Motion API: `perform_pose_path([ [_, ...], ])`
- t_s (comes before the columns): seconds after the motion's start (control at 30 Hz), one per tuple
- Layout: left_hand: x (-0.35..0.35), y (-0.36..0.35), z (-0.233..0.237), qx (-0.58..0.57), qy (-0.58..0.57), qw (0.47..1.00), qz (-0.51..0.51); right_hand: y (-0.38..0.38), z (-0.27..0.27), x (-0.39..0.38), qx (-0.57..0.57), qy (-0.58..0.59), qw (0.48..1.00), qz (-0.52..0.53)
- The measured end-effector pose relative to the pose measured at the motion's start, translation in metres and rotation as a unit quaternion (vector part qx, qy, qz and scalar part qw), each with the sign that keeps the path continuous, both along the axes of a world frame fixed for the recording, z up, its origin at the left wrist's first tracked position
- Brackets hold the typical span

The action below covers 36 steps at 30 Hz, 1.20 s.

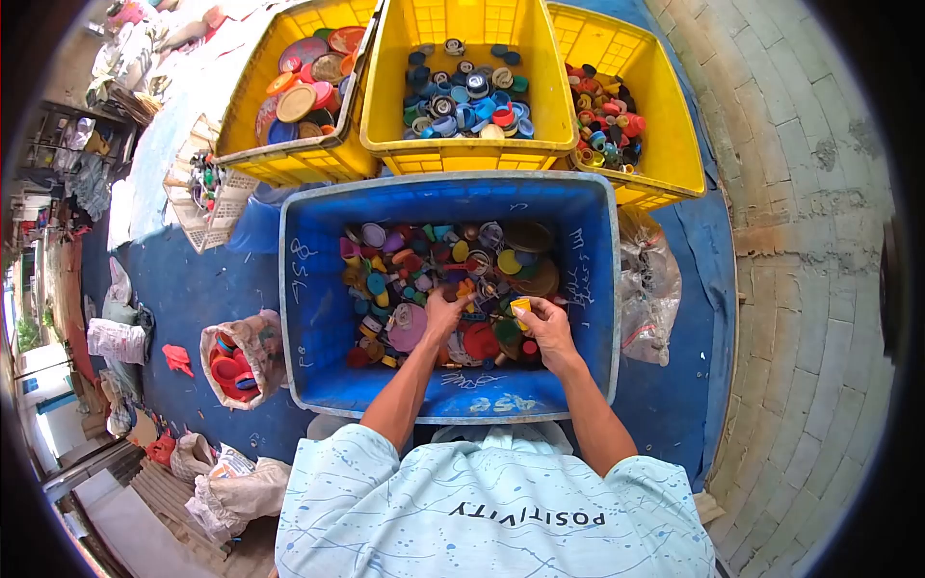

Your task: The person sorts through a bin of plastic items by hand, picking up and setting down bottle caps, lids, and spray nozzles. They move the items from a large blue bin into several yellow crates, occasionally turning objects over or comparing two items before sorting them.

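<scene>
A blue crate [449, 412] full of mixed plastic caps and lids stands right in front of me. My right hand [551, 333] is over its right side, thumb and fingers pinched on a yellow cap [521, 306]. Down among the caps is my left hand [447, 310], its fingertips closed around an orange cap [466, 288], partly hidden by the fingers. A pink lid [406, 328] lies left of that hand, and a red lid [481, 341] lies between both hands.
Behind the crate stand a yellow crate of large lids [227, 144], one of mostly blue caps [472, 152] and one of red and yellow caps [674, 183]. A sack of red lids [214, 339] sits left, a clear plastic bag [651, 299] right. A block wall [800, 289] runs along the right.
</scene>
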<state>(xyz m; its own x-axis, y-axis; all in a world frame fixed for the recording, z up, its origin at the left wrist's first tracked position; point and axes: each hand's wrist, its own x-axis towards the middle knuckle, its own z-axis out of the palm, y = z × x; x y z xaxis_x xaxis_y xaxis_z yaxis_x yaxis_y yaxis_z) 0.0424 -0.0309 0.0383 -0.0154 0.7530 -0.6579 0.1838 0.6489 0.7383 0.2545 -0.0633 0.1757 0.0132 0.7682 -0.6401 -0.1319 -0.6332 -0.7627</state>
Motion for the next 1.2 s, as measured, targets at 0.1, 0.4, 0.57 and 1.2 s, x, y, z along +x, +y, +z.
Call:
perform_pose_path([
  [0.1, 0.027, -0.004, 0.095, -0.070, -0.243, 0.957, 0.142, -0.001, 0.008, 0.013, 0.012, 0.099, 0.992, -0.079],
  [0.4, 0.105, 0.000, 0.212, -0.050, -0.420, 0.902, 0.083, -0.015, 0.076, 0.076, 0.088, 0.273, 0.936, -0.206],
  [0.57, 0.155, -0.001, 0.194, -0.099, -0.406, 0.906, 0.072, -0.034, 0.068, 0.117, 0.089, 0.307, 0.919, -0.231],
  [1.2, 0.307, 0.183, 0.280, 0.014, -0.433, 0.898, 0.081, 0.139, 0.121, 0.240, 0.199, 0.273, 0.888, -0.312],
])
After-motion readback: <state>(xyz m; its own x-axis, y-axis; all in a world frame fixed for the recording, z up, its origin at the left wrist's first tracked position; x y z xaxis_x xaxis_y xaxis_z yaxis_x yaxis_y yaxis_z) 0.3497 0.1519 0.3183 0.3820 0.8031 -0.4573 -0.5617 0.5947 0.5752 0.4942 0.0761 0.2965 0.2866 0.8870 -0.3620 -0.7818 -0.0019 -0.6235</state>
